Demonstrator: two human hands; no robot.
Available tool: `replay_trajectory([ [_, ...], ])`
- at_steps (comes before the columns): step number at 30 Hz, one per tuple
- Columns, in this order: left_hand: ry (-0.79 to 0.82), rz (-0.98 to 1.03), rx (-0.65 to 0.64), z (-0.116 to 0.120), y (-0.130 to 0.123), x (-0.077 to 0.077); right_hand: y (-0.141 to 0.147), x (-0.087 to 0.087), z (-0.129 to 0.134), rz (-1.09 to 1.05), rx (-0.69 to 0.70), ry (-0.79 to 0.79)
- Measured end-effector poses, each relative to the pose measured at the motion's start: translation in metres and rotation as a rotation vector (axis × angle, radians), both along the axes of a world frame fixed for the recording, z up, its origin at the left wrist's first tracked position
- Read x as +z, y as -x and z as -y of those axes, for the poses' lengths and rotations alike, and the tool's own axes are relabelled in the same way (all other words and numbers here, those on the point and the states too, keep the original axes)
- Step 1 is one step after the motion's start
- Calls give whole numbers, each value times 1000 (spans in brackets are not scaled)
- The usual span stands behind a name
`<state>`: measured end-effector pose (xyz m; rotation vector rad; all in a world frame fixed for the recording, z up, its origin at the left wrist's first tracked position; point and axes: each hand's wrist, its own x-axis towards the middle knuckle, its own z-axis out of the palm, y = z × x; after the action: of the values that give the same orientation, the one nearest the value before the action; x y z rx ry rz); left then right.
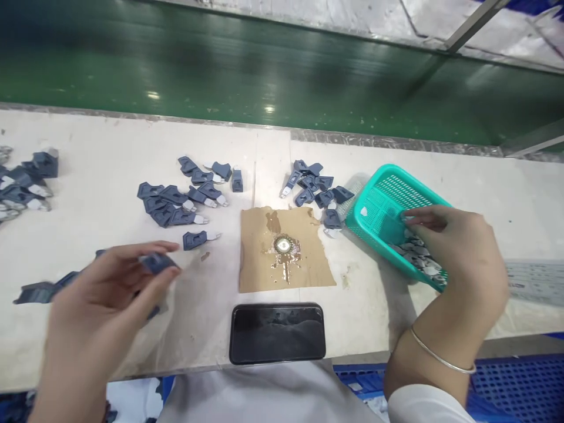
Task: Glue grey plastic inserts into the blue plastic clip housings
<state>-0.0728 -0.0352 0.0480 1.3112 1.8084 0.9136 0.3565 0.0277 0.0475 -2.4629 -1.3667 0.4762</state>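
Note:
My left hand (94, 308) pinches a small grey-blue plastic part (156, 262) between thumb and fingers, just above the table at the left. My right hand (462, 252) reaches over the green plastic basket (366, 226), its fingertips closed on a small pale piece (403, 216) that is mostly hidden. Beneath that hand, several pale, flat pieces (420, 255) lie in the basket. Close to my left hand is a grey-blue part with a pale tip (197, 239). More loose grey-blue parts (44, 291) are partly covered by the hand.
Grey-blue parts lie in a pile (170, 205) left of centre, another (311, 185) beside the basket, and one (26, 182) at far left. A cardboard piece (259, 267) bears a round metal-looking item (282, 244) and wet-looking spots. A phone (277, 333) lies near the front edge. Behind runs a green surface (220, 76).

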Motion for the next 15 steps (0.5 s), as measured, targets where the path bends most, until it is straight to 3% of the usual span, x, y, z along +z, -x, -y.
replay_trajectory([
  [3,139,252,-83,-6,-37,3,2,2,0,-97,-8,-40],
  [5,213,354,-206,-11,-51,-1,4,4,1,-91,-36,-2],
  [8,266,483,-345,-20,-59,-10,6,9,4,-8,-45,74],
  [15,324,745,-457,-31,-69,-19,-3,0,5,11,67,49],
])
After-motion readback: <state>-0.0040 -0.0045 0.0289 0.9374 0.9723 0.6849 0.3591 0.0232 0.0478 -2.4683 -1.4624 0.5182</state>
